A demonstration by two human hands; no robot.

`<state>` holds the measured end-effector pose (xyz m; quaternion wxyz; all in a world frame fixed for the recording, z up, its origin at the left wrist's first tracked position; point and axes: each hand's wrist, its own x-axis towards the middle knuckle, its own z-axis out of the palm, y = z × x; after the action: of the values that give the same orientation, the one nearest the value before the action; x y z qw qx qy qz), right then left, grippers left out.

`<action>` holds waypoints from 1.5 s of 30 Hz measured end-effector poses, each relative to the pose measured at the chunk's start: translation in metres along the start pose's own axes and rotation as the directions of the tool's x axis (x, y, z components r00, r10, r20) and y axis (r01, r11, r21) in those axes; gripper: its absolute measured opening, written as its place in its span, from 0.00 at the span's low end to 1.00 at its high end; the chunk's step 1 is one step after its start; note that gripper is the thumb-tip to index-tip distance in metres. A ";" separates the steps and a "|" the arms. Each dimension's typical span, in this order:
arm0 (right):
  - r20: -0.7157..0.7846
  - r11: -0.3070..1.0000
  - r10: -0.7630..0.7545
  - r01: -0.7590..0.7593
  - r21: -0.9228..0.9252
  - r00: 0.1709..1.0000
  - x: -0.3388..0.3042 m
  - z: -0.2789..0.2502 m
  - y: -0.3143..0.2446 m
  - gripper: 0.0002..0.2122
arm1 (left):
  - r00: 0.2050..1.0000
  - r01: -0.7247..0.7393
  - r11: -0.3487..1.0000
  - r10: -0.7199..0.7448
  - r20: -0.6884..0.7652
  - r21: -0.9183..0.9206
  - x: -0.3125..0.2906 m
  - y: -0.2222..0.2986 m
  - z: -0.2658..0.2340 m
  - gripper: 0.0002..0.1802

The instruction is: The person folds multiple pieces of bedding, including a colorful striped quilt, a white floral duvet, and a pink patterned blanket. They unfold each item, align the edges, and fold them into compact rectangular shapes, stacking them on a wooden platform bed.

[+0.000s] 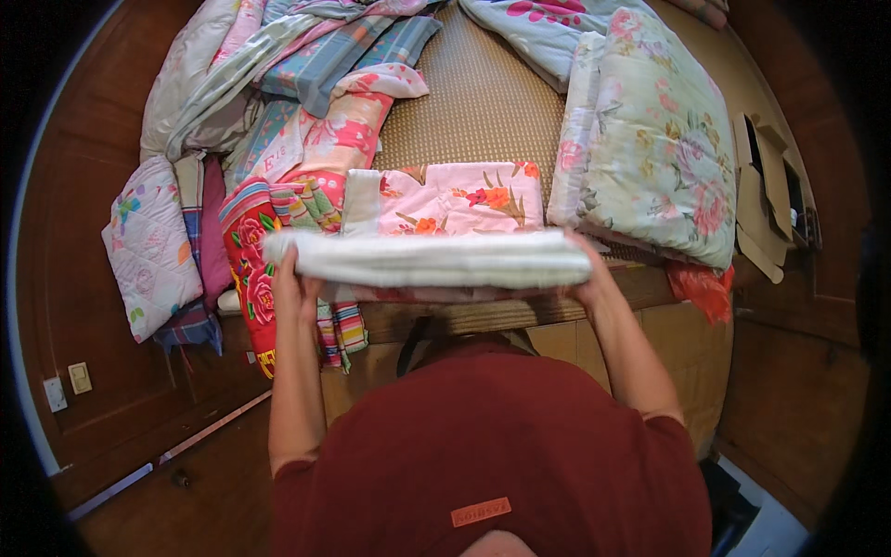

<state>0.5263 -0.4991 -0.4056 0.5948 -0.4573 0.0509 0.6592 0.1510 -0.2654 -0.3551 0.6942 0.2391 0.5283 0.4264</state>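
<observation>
Mat [469, 111] runs up frame centre. Folded cloth [427, 258] mid-frame, left hand [295, 283] at its left end, right hand [587, 269] at its right. Folded sheet [464, 200] on the mat, just above the cloth in frame. Towel [252, 246] left of the sheet, reaching over the front edge. Pad [153, 246] left of the towel. Bedding pile [316, 65] upper left. Folded quilt [654, 148] right of the sheet; cardboard box [766, 186] right of that. Plastic bag [703, 290] below the quilt in frame. Blanket [548, 32] top, right of centre.
</observation>
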 end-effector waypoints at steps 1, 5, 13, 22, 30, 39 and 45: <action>-0.001 1.000 -0.011 0.011 0.030 1.000 0.011 0.008 -0.015 0.27 | 0.997 0.016 1.000 -0.015 0.072 -0.010 0.017 0.003 0.011 0.27; -0.234 0.970 -0.167 0.116 -0.214 0.958 0.056 0.009 -0.028 0.30 | 0.990 -0.133 0.893 0.099 0.101 0.430 0.056 -0.022 0.028 0.31; -0.287 0.757 -0.429 0.168 -0.631 0.856 0.076 -0.051 0.063 0.27 | 0.974 0.009 0.856 0.110 -0.199 0.516 0.049 -0.131 -0.074 0.27; -0.200 0.928 -0.208 0.128 -0.350 0.958 0.076 -0.050 0.033 0.17 | 0.985 0.043 0.875 0.042 -0.165 0.482 0.054 -0.121 -0.054 0.18; -0.455 0.856 -0.018 -0.222 -0.467 0.890 0.014 -0.139 0.089 0.12 | 0.979 -0.051 0.549 0.191 -0.066 0.834 -0.022 -0.152 -0.122 0.19; -0.371 0.787 -0.200 -0.077 -0.613 0.907 0.021 -0.105 0.078 0.17 | 0.721 0.119 -0.223 0.689 0.071 0.967 -0.063 -0.074 -0.155 0.45; -0.364 0.794 -0.199 -0.068 -0.604 0.910 0.037 -0.128 0.084 0.17 | 0.790 -0.032 0.111 0.612 -0.043 0.993 -0.024 -0.053 -0.200 0.25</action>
<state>0.5306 -0.5743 -0.5444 0.4164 -0.7518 -0.0548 0.5083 -0.0202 -0.3370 -0.4496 0.1229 0.6257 0.7480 0.1841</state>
